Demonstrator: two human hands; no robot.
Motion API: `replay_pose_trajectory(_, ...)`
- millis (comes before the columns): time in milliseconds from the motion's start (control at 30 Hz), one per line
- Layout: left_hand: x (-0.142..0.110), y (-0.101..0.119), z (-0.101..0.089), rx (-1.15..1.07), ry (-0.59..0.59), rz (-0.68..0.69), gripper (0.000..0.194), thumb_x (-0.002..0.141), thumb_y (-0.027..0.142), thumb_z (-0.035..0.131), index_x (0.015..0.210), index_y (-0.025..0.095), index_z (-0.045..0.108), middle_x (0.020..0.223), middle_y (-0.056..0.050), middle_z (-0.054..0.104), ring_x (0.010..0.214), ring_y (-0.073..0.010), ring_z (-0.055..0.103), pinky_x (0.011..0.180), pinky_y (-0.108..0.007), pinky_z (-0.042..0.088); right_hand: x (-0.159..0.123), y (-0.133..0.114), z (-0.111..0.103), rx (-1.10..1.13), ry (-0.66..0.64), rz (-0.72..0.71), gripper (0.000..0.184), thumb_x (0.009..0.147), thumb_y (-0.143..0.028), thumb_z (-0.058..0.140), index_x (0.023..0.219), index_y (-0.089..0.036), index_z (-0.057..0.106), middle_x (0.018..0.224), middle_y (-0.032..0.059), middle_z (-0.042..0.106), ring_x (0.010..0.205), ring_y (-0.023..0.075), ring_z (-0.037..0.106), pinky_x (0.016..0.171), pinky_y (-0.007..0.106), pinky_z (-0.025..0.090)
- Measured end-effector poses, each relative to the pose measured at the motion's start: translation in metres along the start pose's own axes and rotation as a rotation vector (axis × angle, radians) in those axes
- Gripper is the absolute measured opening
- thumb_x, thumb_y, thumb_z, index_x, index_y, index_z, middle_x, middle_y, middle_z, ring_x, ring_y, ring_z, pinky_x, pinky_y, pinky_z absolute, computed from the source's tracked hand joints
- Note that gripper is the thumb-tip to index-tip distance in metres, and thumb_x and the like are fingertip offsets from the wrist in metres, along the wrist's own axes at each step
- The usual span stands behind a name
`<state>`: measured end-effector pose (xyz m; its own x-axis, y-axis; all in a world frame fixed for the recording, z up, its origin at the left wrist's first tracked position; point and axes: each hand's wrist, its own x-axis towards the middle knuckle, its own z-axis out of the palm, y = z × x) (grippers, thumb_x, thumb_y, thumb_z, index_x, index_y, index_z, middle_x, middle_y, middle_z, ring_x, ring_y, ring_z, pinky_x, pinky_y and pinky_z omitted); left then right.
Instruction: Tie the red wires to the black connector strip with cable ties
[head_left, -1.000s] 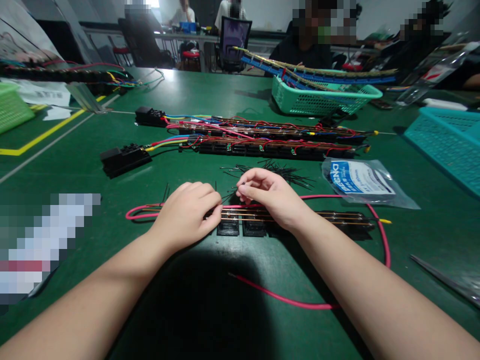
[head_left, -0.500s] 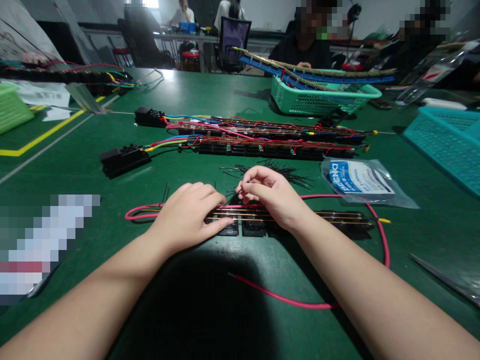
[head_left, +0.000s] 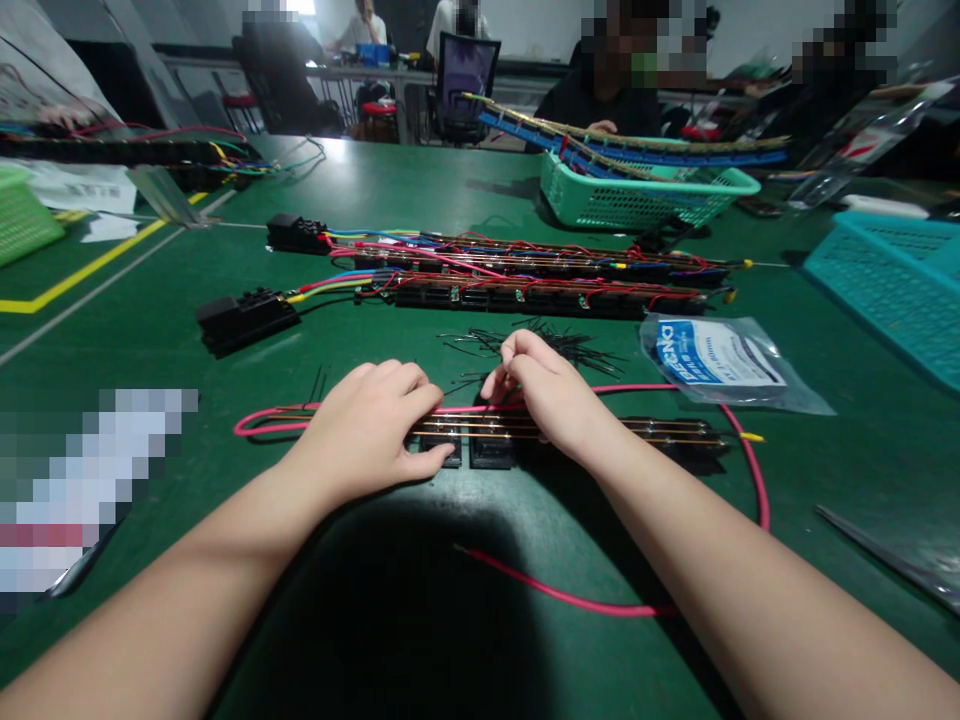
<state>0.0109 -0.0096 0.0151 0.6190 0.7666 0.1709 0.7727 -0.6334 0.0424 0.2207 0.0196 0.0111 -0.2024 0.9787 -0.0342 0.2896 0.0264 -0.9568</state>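
A black segmented strip (head_left: 491,452) with thin copper-coloured rods lies across the green table before me. My left hand (head_left: 379,420) grips its left part, thumb on the near side and fingers over the far side. A red cable (head_left: 274,428) runs along the strip, looping at the left end and curving round the right end. My right hand (head_left: 544,385) is over the strip's middle, thumb and forefinger pinched on a thin black cable tie (head_left: 486,388), mostly hidden by the fingers. Thin black tails (head_left: 319,382) stick up beside my left hand.
Beyond my hands lie a pile of black cable ties (head_left: 577,350) and a labelled plastic bag (head_left: 731,365). Two wired strips (head_left: 540,290) stretch behind them. A green basket (head_left: 645,200), a blue basket (head_left: 892,290) and tweezers-like metal tool (head_left: 885,555) are around. Other people sit farther back.
The strip and red cable have slid slightly left with my left hand. My right hand has shifted a little right, its fingertips closer to the strip's far side.
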Motion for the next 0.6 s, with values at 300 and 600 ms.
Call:
replay_pose_trajectory(300, -0.001, 0.0015, -0.0023, 0.055, 0.031, -0.002, 0.047, 0.081, 0.06, 0.053, 0.104, 0.019, 0.059, 0.1, -0.008, 0.061, 0.093, -0.0278, 0.052, 0.081, -0.044, 0.038, -0.0026, -0.0044, -0.0001, -0.154, -0.004, -0.006, 0.007, 0.084, -0.028, 0.037, 0.08, -0.023, 0.039, 0.067, -0.0024, 0.061, 0.066, 0.0163, 0.057, 0.061, 0.027, 0.04)
replay_pose_trajectory(600, -0.0003, 0.0028, 0.0045, -0.1, 0.047, 0.018, 0.04, 0.086, 0.056, 0.054, 0.108, 0.024, 0.063, 0.1, -0.005, 0.065, 0.096, -0.0247, 0.052, 0.088, -0.046, 0.029, -0.0051, -0.0069, -0.001, -0.269, 0.006, -0.068, 0.01, 0.087, -0.028, 0.038, 0.079, -0.023, 0.041, 0.063, -0.0031, 0.056, 0.062, 0.0152, 0.053, 0.06, 0.026, 0.039)
